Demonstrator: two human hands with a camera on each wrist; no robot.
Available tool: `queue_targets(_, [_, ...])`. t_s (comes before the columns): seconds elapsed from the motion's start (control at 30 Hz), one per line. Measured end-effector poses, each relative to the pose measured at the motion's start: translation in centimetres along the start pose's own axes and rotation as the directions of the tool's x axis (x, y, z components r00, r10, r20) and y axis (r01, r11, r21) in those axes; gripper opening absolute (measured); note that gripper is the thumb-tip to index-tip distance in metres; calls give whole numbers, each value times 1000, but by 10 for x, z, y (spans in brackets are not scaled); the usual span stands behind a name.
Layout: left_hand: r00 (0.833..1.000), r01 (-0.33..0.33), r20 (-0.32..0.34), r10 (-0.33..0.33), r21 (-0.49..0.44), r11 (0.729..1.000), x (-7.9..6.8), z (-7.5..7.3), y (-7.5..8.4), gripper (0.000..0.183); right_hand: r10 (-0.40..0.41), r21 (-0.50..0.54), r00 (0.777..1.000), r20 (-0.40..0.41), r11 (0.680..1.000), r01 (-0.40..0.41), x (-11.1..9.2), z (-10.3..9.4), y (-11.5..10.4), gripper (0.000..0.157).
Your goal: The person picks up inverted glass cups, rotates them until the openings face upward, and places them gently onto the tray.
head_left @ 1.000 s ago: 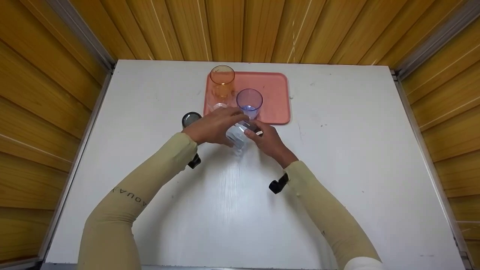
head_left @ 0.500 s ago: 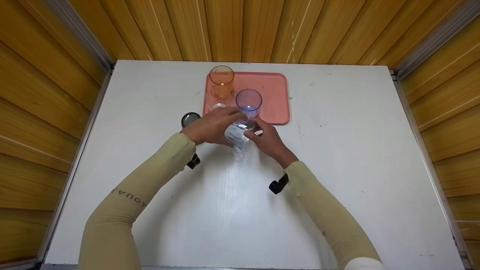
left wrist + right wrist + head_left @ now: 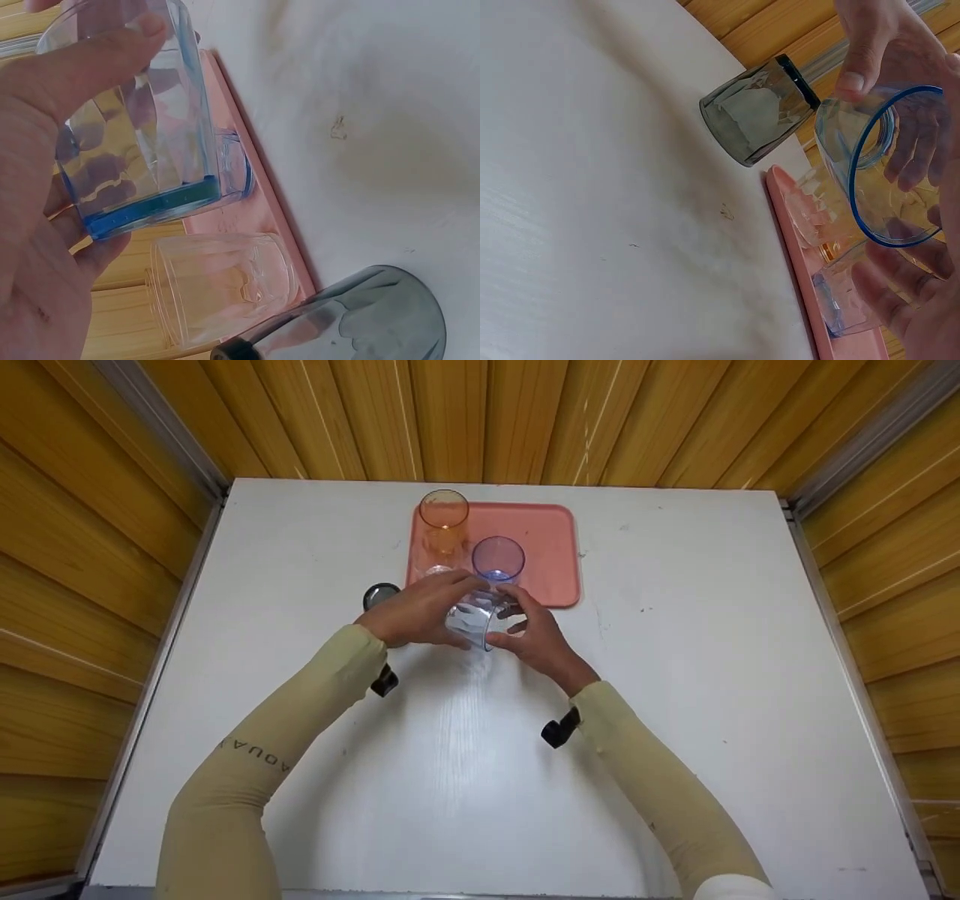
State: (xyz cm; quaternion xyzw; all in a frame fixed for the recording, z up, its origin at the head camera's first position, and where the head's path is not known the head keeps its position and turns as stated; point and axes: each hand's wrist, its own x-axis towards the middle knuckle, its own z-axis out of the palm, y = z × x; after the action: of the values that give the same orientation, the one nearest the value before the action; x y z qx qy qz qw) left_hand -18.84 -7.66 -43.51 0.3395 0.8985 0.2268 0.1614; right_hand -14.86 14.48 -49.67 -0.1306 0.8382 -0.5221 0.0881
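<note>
A clear, blue-tinted drinking glass is held tilted on its side in front of the tray, its mouth turned to the right. My left hand grips it round the body, with the thumb laid along the wall in the left wrist view. At the mouth, my right hand holds the blue rim between thumb and fingers. In the right wrist view its lower fingers spread beneath the glass. A smoky grey glass stands on the table beside my left hand, partly hidden by it in the head view.
Behind my hands lies a pink tray. It carries an orange glass at the back left, a violet-blue glass near the front, and a clear glass. Wooden panel walls border the white table.
The blue-tinted glass has turned in my hands, so its round mouth now shows toward the right. My right fingers have spread wider around the rim. The other glasses have stayed put.
</note>
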Motion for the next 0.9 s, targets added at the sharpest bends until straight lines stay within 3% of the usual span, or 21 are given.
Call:
queue_targets(0.57, [1000, -2, 18, 2, -45, 999, -3, -2, -3, 88, -8, 17, 1000, -3, 1000, 8, -2, -3, -5, 97])
queue_targets(0.9, [999, 13, 33, -10, -68, 998, -3, 0, -4, 86, -82, -20, 996, -23, 996, 82, -4, -4, -6, 96])
